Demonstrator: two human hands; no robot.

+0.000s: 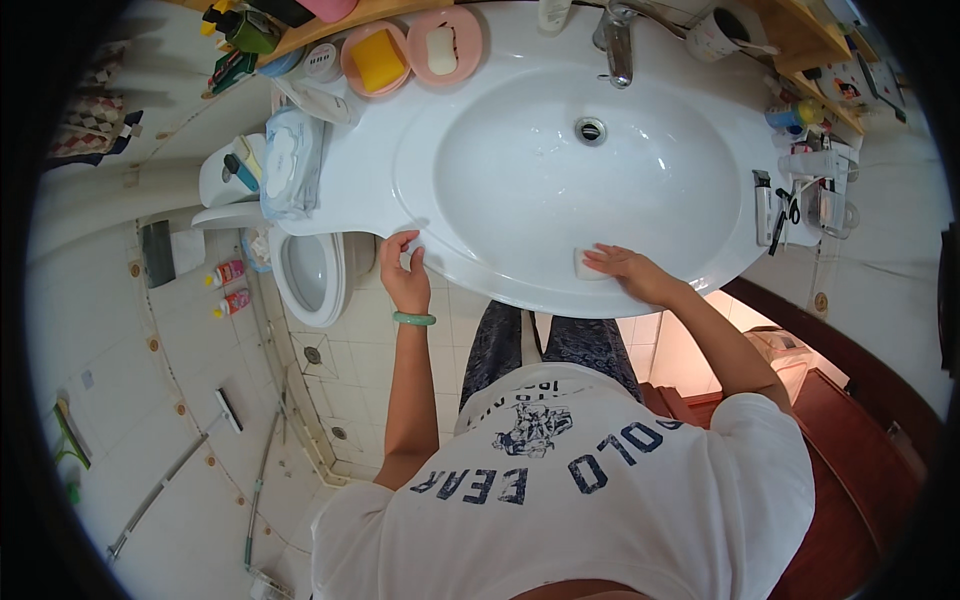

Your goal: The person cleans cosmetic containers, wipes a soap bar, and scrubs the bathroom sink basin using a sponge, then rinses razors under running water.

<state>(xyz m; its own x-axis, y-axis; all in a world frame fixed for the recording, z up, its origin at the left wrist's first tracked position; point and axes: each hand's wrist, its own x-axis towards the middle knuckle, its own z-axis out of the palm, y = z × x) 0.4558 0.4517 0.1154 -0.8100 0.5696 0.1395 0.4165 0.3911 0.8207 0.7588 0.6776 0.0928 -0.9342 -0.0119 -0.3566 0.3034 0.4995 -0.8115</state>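
Observation:
My right hand point(628, 271) presses a small white sponge point(589, 265) against the near inner slope of the white washbasin point(517, 187), fingers over its right part. My left hand point(405, 262) is at the counter's near left edge, fingers bent and apart, holding nothing; a green bangle point(414, 319) circles that wrist. At the basin's far side stands a chrome faucet point(619, 52), with the metal drain point(590, 131) below it in the bowl. The bowl's surface looks wet and shiny.
Far left on the counter are a pink dish with white soap point(442, 50), a yellow sponge point(377, 60), tubes and a wipes pack point(289, 165). A trimmer point(763, 208) and black scissors point(783, 214) lie at the right rim. A toilet point(307, 274) stands at left.

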